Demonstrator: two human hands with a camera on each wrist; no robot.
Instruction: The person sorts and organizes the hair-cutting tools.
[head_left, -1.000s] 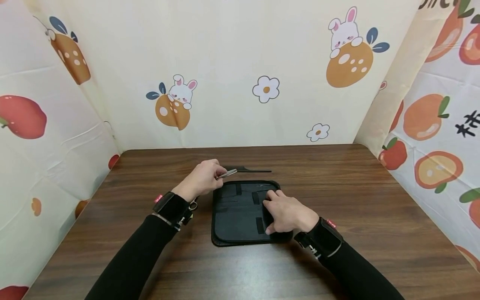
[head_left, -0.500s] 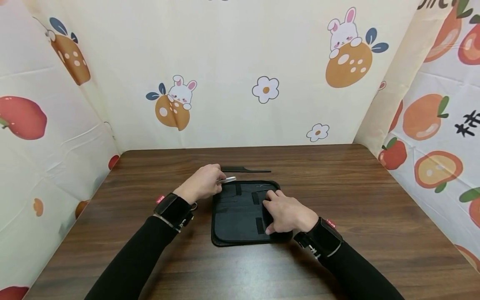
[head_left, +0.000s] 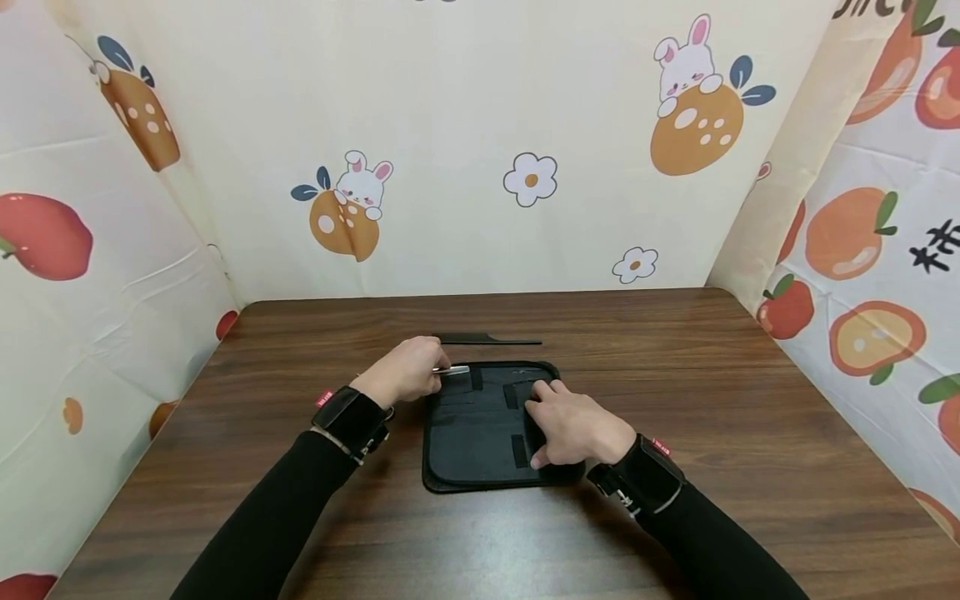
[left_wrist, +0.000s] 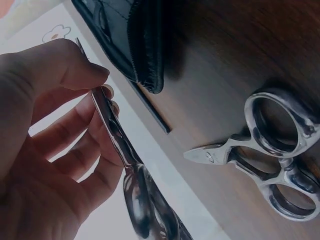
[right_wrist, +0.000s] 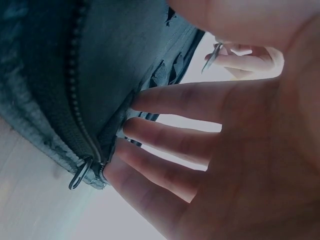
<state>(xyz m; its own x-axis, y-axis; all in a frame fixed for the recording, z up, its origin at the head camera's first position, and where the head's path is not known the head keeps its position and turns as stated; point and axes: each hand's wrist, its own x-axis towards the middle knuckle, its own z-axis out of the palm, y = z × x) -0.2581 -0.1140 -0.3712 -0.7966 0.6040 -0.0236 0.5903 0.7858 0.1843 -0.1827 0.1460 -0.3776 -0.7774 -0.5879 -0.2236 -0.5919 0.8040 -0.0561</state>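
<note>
Scissors show fully only to the left-wrist camera (head view mostly hides them); left hand pinches metal tool over black case, right hand, fingers extended, touching it; wood-grain counter, printed sheets around.

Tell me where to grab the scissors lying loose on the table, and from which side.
Probably the finger loops, coming from the loop end: in the left wrist view both loops of the scissors show uncovered, while the blades taper to a point facing the other way. The left hand pinches a metal tool.
</note>
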